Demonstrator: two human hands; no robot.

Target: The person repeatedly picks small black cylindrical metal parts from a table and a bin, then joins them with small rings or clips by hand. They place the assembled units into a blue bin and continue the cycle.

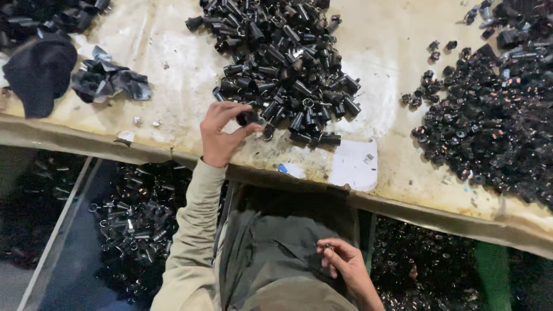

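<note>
On worn cream-coloured work surface (167, 57): big central heap of short black plastic tubes (285, 63), second heap of smaller black ring-shaped parts (489, 132) at right, dark cloth (39, 72) at left edge, white paper slip (352, 164) near front rim. Left hand (222, 133) at near edge of central heap, grip closed, thumb and fingers pinching one black tube (246, 118). Right hand (344, 264) low over lap, below surface, fingertips pinched on small metal ring (328, 247).

Bare table surface (173, 69) lies left of the central pile of black tubes (288, 63); right of it, a bare strip borders the ring heap (489, 126)
</note>
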